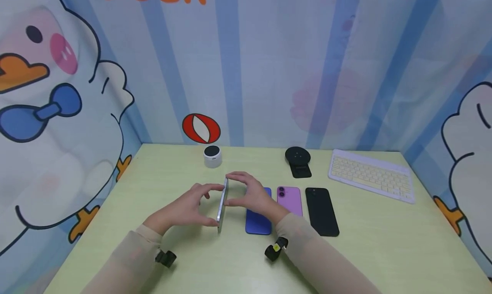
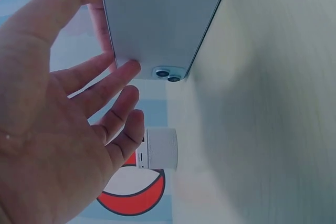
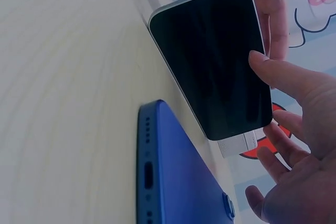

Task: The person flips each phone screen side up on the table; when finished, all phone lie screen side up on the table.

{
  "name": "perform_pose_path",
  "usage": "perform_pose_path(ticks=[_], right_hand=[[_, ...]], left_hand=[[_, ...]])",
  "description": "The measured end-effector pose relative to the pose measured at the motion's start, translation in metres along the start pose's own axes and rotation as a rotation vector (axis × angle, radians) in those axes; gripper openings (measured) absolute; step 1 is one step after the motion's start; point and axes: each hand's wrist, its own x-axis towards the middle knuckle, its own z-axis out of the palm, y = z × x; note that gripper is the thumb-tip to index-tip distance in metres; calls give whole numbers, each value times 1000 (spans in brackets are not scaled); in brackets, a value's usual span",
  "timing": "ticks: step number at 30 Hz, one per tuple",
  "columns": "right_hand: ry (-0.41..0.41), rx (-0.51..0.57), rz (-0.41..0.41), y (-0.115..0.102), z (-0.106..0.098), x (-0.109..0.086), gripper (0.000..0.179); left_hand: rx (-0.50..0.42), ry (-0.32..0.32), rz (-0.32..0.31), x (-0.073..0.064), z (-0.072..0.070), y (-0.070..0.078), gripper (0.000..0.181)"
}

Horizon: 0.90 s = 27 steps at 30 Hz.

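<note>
— Left hand (image 1: 188,206) and right hand (image 1: 251,195) both pinch the silver phone (image 2: 160,24), I see. Why?
— Steadies it on its long edge, I'd guess.
— Where?
— Between surface (image 1: 384,242) centre and left edge, beside the blue phone (image 1: 258,222).

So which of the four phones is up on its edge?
The silver-edged phone between the left hand and right hand; it stands on a long edge, while the blue phone, pink phone and black phone lie flat on the table.
</note>
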Motion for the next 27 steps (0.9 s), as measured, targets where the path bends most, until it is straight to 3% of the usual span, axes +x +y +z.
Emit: perform_pose_path(ticks=[11, 20, 27], right_hand=[[-39, -30, 36, -2, 3, 2, 81], [-75, -281, 30, 12, 6, 8, 90], [-87, -334, 45, 17, 16, 11, 87]], left_hand=[[16, 3, 7, -2, -8, -8, 92], [-1, 17, -50, -9, -10, -17, 91], [31, 53, -83, -17, -10, -29, 93]])
